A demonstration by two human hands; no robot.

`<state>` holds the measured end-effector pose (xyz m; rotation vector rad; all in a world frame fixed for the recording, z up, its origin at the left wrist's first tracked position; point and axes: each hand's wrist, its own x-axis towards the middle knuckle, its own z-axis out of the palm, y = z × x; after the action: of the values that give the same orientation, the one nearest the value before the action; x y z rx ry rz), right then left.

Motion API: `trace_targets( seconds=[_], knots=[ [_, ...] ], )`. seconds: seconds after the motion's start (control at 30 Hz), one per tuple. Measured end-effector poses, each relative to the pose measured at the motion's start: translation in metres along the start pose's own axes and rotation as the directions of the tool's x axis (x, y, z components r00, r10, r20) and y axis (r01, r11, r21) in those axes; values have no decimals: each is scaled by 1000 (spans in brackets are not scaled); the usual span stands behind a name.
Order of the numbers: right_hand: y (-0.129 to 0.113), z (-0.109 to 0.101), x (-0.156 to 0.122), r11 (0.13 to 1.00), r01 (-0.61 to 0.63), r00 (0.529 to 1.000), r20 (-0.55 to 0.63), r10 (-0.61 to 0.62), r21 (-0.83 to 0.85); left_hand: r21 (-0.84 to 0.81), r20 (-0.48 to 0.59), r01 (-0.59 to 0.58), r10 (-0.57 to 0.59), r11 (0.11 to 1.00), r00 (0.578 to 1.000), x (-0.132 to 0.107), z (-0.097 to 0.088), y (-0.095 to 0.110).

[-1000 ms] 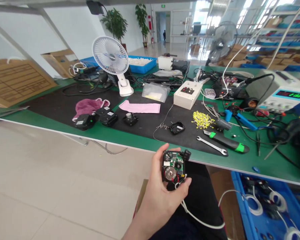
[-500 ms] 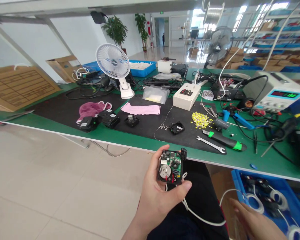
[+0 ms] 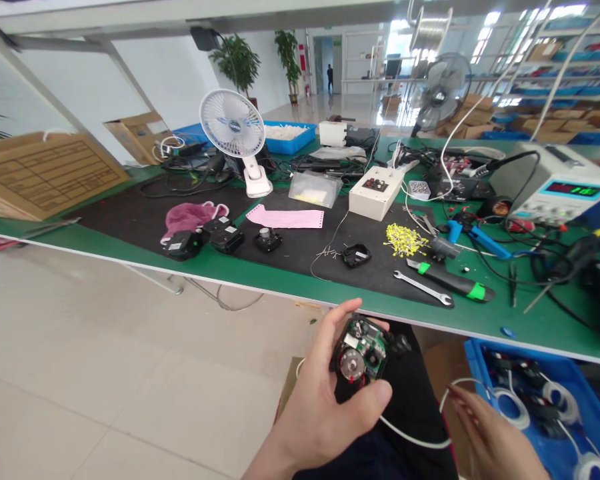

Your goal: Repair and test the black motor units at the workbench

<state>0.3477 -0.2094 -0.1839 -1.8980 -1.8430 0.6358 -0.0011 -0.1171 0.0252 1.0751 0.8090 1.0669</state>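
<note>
My left hand [image 3: 325,400] is closed round a small black housing with an open face, showing a green circuit board [image 3: 373,350] and a round silver metal part [image 3: 353,365]. It is held above my lap, in front of the bench edge. A white cable [image 3: 415,440] runs from below the housing over to the right. My right hand [image 3: 490,427], low on the right beside the blue bin, pinches that cable between thumb and fingers. On the bench's black mat lie a black cover [image 3: 356,255], a black unit with a metal knob [image 3: 267,239] and closed black units [image 3: 225,235].
A wrench [image 3: 424,289] and a green-black utility knife [image 3: 450,280] lie near the bench edge, with yellow-tipped small parts [image 3: 405,240] behind them. A blue bin [image 3: 480,363] of coiled cables stands lower right. A white fan [image 3: 235,127] and power supply [image 3: 555,180] stand farther back.
My left hand has turned and tilted the housing and moved it slightly right and down. My right hand has come up and pinches the white cable.
</note>
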Motion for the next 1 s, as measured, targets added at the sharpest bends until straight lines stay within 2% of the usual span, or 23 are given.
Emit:
trace_targets(
  seconds=[0.07, 0.13, 0.23, 0.27, 0.33, 0.43, 0.5, 0.67, 0.8, 0.9, 1.0],
  knots=[
    [-56, -34, 11, 956, -93, 994, -31, 106, 279, 9, 67, 35, -36, 999, 997, -1, 2, -3],
    [-117, -64, 24, 819, -149, 988, 55, 142, 554, 42, 126, 83, -87, 996, 988, -2, 5, -8],
    [-190, -89, 49, 629, -137, 981, 192, -20, 765, 123, 161, 74, -94, 990, 983, -5, 7, -15],
    [-206, -92, 56, 576, -162, 972, 232, -49, 801, 156, 156, 60, -84, 986, 984, -6, 6, -16],
    [-225, -91, 66, 528, -177, 954, 277, -115, 830, 219, 133, 37, -68, 975, 989, -7, 4, -18],
    [-233, -83, 73, 492, -181, 943, 292, -159, 851, 301, 123, -18, -20, 954, 992, -6, 1, -17],
    [-232, -77, 73, 447, -230, 930, 331, -161, 864, 333, 113, -53, 16, 941, 993, -2, 0, -18],
    [-226, -60, 68, 241, -430, 878, 465, -115, 870, 345, 50, -11, -7, 938, 999, 5, -1, -27],
    [-221, -47, 62, 122, -483, 864, 495, -97, 867, 381, 42, -24, 9, 924, 999, 6, -1, -30],
    [-220, -44, 61, 106, -458, 880, 467, -87, 883, 420, 46, -56, 41, 906, 998, 7, -2, -29],
    [-220, -46, 62, 169, -411, 902, 427, -71, 896, 505, 101, -115, 74, 856, 992, 6, -6, -27]
  ],
)
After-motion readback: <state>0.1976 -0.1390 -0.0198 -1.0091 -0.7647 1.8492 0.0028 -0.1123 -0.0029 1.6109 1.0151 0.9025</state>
